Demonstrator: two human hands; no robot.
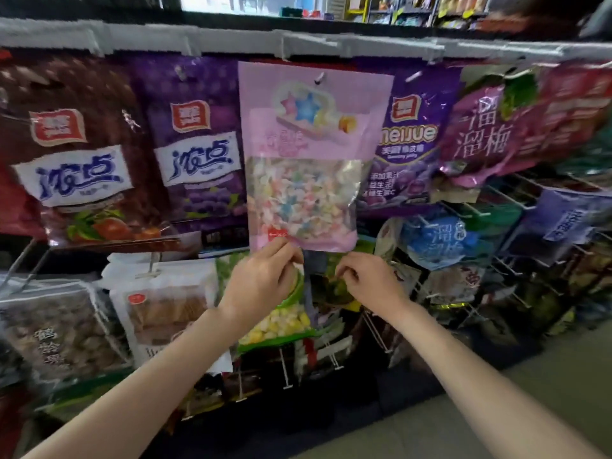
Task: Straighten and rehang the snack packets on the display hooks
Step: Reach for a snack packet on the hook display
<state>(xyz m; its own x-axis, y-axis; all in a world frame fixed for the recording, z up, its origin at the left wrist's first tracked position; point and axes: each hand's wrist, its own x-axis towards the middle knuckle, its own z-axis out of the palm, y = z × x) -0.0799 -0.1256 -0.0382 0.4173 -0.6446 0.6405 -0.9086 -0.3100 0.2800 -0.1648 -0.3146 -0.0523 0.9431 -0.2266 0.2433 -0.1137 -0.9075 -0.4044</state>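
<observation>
A pink packet of pastel star candy point(304, 154) hangs upright from a metal hook point(319, 77) in the top row of the display rack. My left hand point(265, 276) pinches the packet's bottom edge near its left corner. Just under the packet's lower right corner, my right hand point(367, 283) has its fingers curled; whether it holds anything I cannot tell. A green packet of yellow candy point(281, 323) hangs behind my left hand.
Brown point(79, 154) and purple point(198, 147) packets hang left of the pink one; a purple jelly packet point(407, 140) and a tilted magenta plum packet point(480, 137) hang right. Bare wire hooks point(374, 329) jut out lower down. Grey floor point(496, 409) lies bottom right.
</observation>
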